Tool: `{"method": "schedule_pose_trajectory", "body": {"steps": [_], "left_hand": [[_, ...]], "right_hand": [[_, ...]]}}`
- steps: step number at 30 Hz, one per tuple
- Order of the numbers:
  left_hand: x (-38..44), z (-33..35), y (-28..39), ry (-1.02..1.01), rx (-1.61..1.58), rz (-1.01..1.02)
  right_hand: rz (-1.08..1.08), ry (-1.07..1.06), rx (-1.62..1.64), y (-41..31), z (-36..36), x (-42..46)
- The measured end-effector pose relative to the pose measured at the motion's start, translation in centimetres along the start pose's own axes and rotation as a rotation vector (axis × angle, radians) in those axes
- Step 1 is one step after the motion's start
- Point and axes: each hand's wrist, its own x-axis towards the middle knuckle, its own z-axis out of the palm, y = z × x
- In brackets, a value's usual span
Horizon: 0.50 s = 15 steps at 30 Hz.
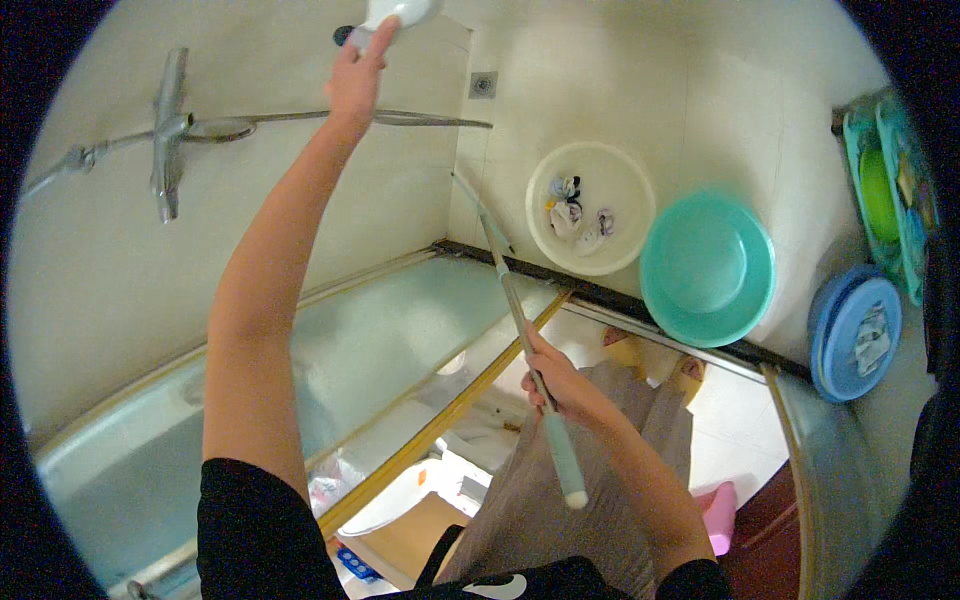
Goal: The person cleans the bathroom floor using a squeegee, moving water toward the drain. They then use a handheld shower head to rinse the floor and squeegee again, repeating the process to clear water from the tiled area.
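My left hand (356, 82) is stretched up to the top of the view. Its fingers grip a smooth white object (405, 10) with a grey part and a dark knob; the top edge cuts it off, so I cannot tell what it is. My right hand (555, 382) is wrapped around the metal pole (513, 300) of what looks like a floor squeegee. The pole slants from a pale green grip near my body to a thin bar-shaped head (480, 206) at the wall's foot, beyond the dark door sill.
A cream basin (591, 259) holds water and small fabric items (566, 217). Beside it are a turquoise basin (705, 255) and stacked blue basins (844, 352). A shower mixer (171, 135) juts from the left wall. Below runs a glass door (375, 345). A floor drain (483, 85) lies beyond.
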Motion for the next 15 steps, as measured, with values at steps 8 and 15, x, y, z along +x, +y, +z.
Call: {"method": "schedule_pose_trajectory", "body": {"steps": [8,15], "left_hand": [[-4.4,3.2,6.0,-0.037,-0.112,0.059],[-8.6,-0.9,12.3,-0.001,-0.202,0.055]], "right_hand": [[-0.232,-0.292,0.135,-0.4,0.4,-0.8],[-0.533,-0.274,-0.560,3.3,0.4,-0.4]]}}
